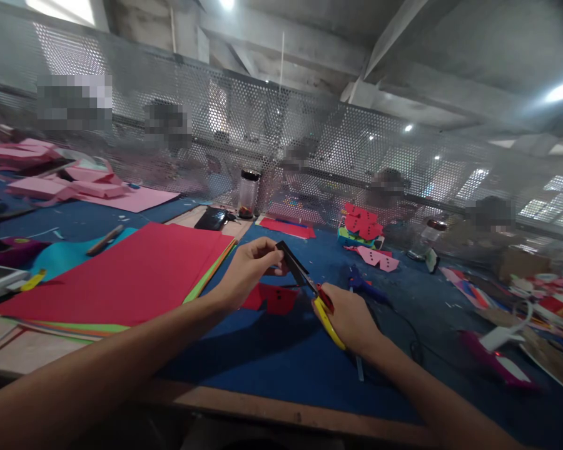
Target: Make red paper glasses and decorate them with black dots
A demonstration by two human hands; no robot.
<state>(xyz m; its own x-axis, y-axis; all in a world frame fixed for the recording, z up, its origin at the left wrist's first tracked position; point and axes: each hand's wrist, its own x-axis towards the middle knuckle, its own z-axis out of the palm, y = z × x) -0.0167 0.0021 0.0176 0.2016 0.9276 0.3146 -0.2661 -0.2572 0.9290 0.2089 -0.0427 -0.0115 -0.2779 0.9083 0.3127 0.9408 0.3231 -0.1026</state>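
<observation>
My right hand (351, 322) grips a pair of scissors (316, 294) with yellow and red handles, blades pointing up and left. My left hand (248, 269) pinches a small dark piece of paper (286, 253) at the blade tips. Both hands hover over a blue sheet (281, 356) on the table. Red paper cut-outs with black dots (274, 299) lie just below my left hand.
A stack of red and coloured paper sheets (126, 275) lies to the left. A blue glue gun (363, 287) lies right of the hands. More red and pink cut-outs (366, 228), a jar (248, 194), pink paper (89, 187) and a perforated metal screen (309, 144) stand behind.
</observation>
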